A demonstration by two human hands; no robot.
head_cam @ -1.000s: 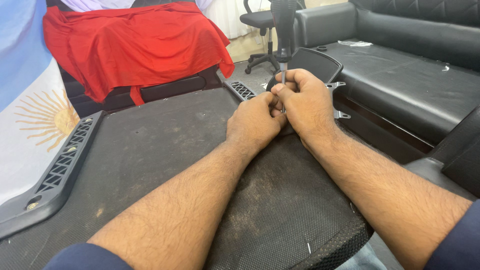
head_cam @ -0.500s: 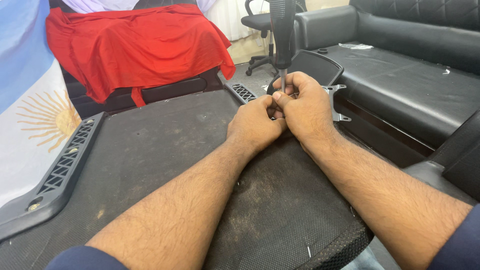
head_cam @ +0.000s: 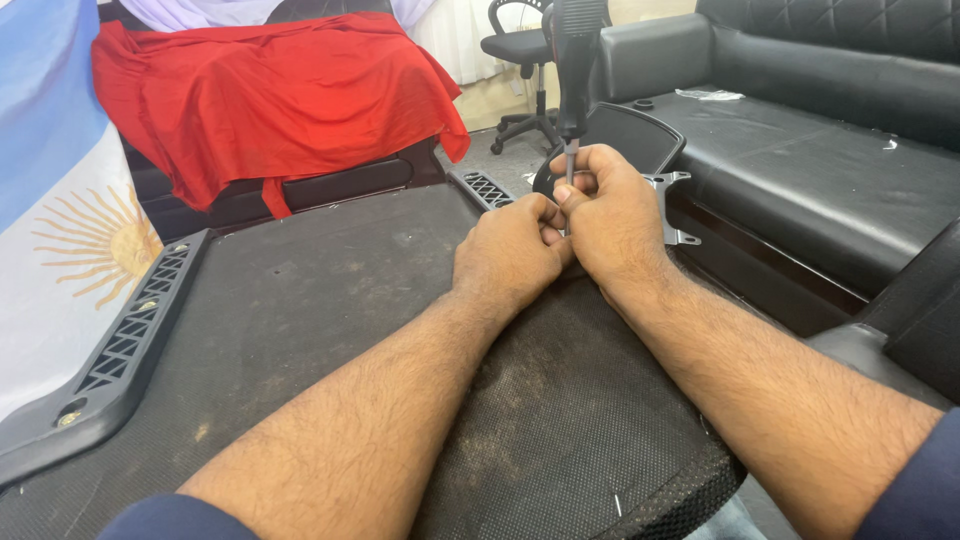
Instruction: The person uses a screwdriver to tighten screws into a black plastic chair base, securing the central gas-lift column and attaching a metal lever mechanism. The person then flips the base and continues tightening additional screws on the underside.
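Item: screwdriver (head_cam: 573, 70), held upright, black handle uppermost, thin metal shaft running down into the fingers.

Grip: the shaft is pinched near its lower end by the right hand (head_cam: 612, 218), fingers curled shut around it. The left hand (head_cam: 508, 252) is pressed against the right, its fingertips closed at the same spot; what lies under them is hidden.

Setting: both hands rest at the far edge of a dark mesh panel (head_cam: 330, 330). Just behind them sit a black armrest pad (head_cam: 635, 135) and a metal bracket (head_cam: 672, 205).

Step, as judged: a screw is being seated or turned at the panel's edge. The next move calls for the tip to be kept square and steadied while turned.

Change from earlier frames: the handle is tilted slightly leftward; the hands are unmoved.
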